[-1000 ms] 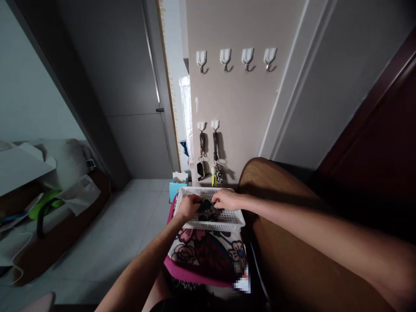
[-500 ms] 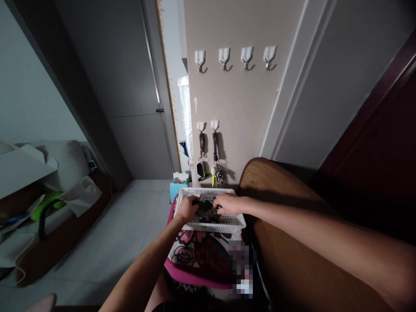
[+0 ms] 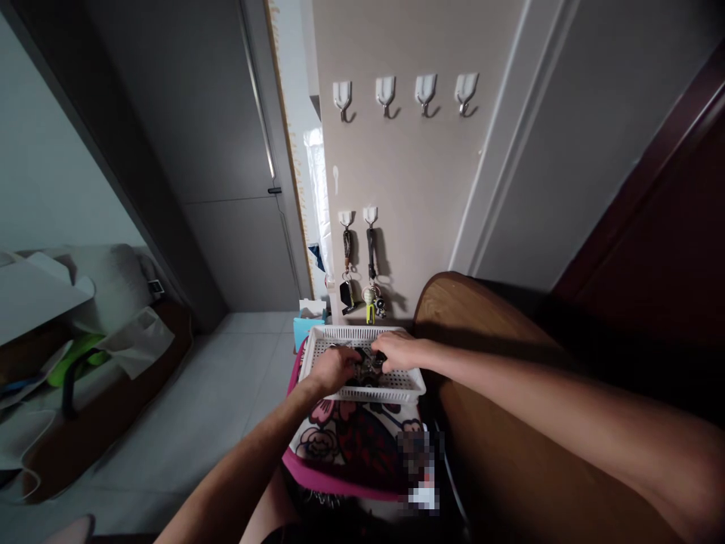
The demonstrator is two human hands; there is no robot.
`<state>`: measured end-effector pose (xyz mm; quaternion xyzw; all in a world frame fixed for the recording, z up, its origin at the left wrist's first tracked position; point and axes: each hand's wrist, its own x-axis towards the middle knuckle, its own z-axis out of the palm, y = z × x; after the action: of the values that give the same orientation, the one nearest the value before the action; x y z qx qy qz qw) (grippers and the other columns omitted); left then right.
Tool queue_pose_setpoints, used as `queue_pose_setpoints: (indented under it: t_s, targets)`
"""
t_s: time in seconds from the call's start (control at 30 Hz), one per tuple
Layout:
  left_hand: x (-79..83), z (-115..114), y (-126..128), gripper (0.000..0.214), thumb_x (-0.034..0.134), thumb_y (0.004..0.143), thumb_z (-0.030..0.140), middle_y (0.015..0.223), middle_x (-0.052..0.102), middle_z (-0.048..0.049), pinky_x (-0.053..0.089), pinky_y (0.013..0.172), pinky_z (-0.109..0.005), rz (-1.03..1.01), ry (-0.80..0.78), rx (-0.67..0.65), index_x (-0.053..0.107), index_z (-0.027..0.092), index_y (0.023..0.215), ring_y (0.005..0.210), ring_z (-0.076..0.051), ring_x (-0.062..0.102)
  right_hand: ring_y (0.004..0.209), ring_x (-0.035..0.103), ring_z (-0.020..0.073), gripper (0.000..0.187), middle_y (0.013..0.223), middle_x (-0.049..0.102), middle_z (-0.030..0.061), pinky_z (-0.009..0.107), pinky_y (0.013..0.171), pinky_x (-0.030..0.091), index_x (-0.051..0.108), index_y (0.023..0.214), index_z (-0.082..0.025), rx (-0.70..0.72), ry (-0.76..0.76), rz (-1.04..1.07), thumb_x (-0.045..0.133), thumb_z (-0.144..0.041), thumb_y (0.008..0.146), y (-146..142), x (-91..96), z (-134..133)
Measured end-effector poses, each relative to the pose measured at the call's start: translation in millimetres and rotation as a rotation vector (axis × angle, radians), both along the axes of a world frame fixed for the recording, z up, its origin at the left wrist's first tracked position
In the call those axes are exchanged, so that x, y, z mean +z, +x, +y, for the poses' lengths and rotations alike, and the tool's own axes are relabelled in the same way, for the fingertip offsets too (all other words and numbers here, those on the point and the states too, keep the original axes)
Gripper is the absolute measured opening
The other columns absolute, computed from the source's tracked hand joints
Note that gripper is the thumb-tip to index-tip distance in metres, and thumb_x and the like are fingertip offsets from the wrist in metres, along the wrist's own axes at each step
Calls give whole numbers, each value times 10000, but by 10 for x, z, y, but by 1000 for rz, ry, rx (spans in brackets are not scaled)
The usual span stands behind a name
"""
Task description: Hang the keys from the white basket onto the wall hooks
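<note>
A white perforated plastic basket [image 3: 416, 387] holds a dark tangle of keys [image 3: 371, 369] with some metallic glints. From the left, my left hand [image 3: 335, 368] reaches into it, its fingers curled down on the keys. My right hand [image 3: 396, 351] comes in from the other side, fingers bent and pinched on a dark piece of the same bunch. The two hands are close together, and their fingertips are partly hidden. Beneath the basket is a flower-patterned surface with a pink edge [image 3: 334, 474].
On the wall ahead, several white hooks [image 3: 386, 94] form an upper row. Two lower hooks carry a braided-strap keychain [image 3: 347, 261] and a black-strap keychain [image 3: 371, 261]. A blue box [image 3: 309, 332] stands behind the basket. A wooden panel [image 3: 470, 332] rises at right.
My left hand has shifted slightly right and inward over the keys, nearer my right hand. My right hand stays in about the same place. The view has moved a little.
</note>
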<state>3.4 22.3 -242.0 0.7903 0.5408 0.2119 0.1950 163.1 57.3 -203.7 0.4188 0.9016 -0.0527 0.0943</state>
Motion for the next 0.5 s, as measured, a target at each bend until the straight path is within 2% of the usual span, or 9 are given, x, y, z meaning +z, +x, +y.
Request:
queue_pose_setpoints:
  t_s: [0.07,0.17,0.37,0.5]
  targets:
    - [-22,-7,45,271,473,573,174,758,594,24,372,656,-184,0,-129,-67,565,233,821,705,-116,510,712,497,181,329,760,558,49,224,533,337,571,796,-174,-40,-15,-34,566,-284,486,27,9,29]
    - [-50,7,92,281,514,535,199,735,600,32,375,599,-168,-26,-232,-66,571,226,809,682,-117,515,658,500,163,323,728,561,37,213,490,324,560,802,-175,-40,-65,-32,552,-299,504,43,-13,39]
    - [-55,20,95,266,510,527,197,683,603,33,369,553,-164,-50,-271,-54,584,210,782,633,-111,515,676,495,149,214,754,560,38,209,509,325,550,757,-173,-25,-33,15,497,-211,554,8,-103,-26]
    - [-82,39,100,260,516,527,215,701,603,28,375,555,-164,-68,-276,-50,579,207,779,644,-113,515,708,497,162,285,811,558,48,217,532,335,522,825,-183,-24,36,65,484,-170,543,26,-152,-50]
